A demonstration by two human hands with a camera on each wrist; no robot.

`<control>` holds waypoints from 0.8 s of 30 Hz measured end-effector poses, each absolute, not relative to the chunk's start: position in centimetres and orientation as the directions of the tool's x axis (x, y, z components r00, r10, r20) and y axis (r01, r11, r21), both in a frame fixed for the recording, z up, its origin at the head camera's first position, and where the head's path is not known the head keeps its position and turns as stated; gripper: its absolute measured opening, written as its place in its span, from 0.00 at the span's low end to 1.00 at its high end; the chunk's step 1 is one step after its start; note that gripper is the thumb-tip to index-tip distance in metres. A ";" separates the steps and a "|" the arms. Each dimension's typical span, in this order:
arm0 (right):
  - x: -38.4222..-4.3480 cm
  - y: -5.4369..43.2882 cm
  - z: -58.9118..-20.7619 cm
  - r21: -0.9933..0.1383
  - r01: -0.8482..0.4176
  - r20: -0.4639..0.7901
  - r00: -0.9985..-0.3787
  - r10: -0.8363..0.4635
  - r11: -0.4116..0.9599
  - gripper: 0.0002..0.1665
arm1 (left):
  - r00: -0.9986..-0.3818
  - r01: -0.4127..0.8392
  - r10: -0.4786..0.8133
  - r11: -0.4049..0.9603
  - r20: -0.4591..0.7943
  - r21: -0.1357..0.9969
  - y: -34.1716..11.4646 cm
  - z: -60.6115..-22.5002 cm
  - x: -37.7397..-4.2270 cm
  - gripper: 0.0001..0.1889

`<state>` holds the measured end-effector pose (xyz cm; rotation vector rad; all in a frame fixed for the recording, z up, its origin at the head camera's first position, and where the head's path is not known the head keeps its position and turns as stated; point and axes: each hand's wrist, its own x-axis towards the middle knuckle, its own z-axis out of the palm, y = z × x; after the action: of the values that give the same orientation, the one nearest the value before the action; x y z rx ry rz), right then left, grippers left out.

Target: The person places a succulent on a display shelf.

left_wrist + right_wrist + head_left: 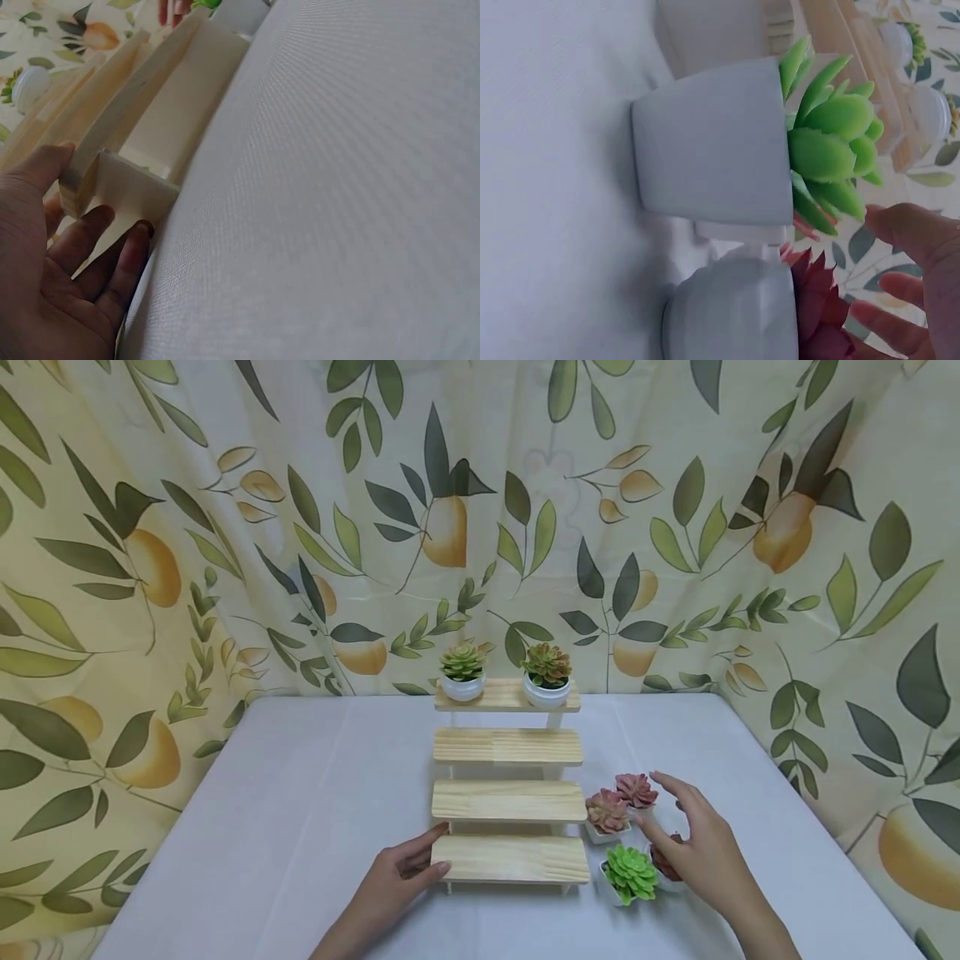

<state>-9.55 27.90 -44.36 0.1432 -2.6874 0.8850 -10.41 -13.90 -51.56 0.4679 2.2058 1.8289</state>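
A four-step wooden plant stand [510,858] stands on the table. My left hand [397,877] holds the left end of its lowest step, thumb on the board and the other fingers curled at its underside, as the left wrist view shows. My right hand [705,852] is over the small pots right of the stand, its thumb and index finger spread beside the rear pink succulent [636,790]. Another pink succulent [606,811] sits close to the stand. In front is a bright green succulent [832,139] in a white pot [712,142]. A dark red succulent [821,304] is partly hidden beneath my right hand.
On the top step are two potted succulents, a green one [462,662] at left and a brownish-green one [547,667] at right. A white cloth covers the table [315,793]. Behind it hangs a leaf-and-fruit patterned curtain [510,585].
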 end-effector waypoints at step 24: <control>-6.0 30.8 -47.4 -0.623 -0.171 0.287 -0.958 0.020 0.763 0.41 | -0.913 0.075 0.408 0.158 0.004 0.985 -13.9 -51.2 -10.3 0.32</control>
<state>-6.03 30.85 -47.41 0.1170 -2.6829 0.9878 -10.30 -13.92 -51.24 0.4677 2.1744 1.8233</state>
